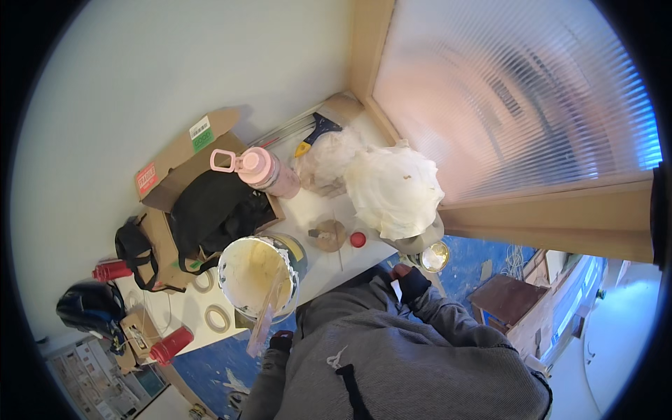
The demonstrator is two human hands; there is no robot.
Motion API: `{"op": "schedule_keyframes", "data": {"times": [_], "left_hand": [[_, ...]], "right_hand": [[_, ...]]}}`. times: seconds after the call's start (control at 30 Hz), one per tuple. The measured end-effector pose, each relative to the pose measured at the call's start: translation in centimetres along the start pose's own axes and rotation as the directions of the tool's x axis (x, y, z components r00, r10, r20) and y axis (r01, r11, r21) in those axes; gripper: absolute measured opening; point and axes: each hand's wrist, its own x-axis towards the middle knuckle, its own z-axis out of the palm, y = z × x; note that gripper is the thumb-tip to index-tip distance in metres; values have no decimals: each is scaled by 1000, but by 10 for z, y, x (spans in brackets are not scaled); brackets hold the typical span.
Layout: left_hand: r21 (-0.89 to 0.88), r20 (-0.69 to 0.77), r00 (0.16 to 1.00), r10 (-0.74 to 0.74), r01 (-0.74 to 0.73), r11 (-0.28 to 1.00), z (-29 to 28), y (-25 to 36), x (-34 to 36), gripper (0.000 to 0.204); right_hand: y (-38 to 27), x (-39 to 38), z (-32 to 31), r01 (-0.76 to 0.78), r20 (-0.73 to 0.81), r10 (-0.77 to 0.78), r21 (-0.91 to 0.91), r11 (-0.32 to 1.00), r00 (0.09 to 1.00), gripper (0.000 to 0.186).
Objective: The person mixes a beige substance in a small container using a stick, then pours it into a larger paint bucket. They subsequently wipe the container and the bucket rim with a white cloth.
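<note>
Down by my right hip, my right hand (403, 274) has its fingers curled, with a small white piece showing beside them; whatever it holds is unclear. My left hand (281, 340) hangs just below a paint-streaked bucket (245, 276), fingers bent and their contents hidden. A translucent pinkish stick (262, 325) leans out over the bucket's near rim beside that hand. Above my right hand, a white crumpled bundle (392, 185) rests on the white tabletop (308, 210), with a small red lid (358, 239) and a round cardboard-coloured disc (329, 235) to its left.
The table also holds a pink bottle (276, 178), an open box (157, 182) with black bags, tape rolls (217, 319), red bottles (171, 344) and a scraper (322, 129). A wood-framed ribbed panel (546, 217) bounds the right. An open tin (435, 256) and wooden boards (497, 301) stand lower right.
</note>
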Motion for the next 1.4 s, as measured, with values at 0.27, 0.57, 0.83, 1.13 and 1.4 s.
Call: {"op": "schedule_keyframes", "data": {"times": [0.27,0.57,0.83,1.13,1.4], "left_hand": [[105,-131,990,-58,72,992,-13,59,-17,16],[-220,-2,953,-303,295,930,-70,212,-42,30],[165,-34,990,137,-129,978,-103,298,-51,30],[-134,-265,933,245,-287,949,-158,479,-4,27],[-311,-537,815,220,-433,846,-153,479,1,6]], "right_hand": [[-68,82,23,-45,-73,50,76,996,996,24],[-44,104,70,10,216,6,-73,997,976,35],[-72,94,51,-538,429,334,563,628,839,14],[-188,62,-46,-140,422,-188,634,760,887,14],[-180,80,-37,-78,493,-263,568,820,829,12]]}}
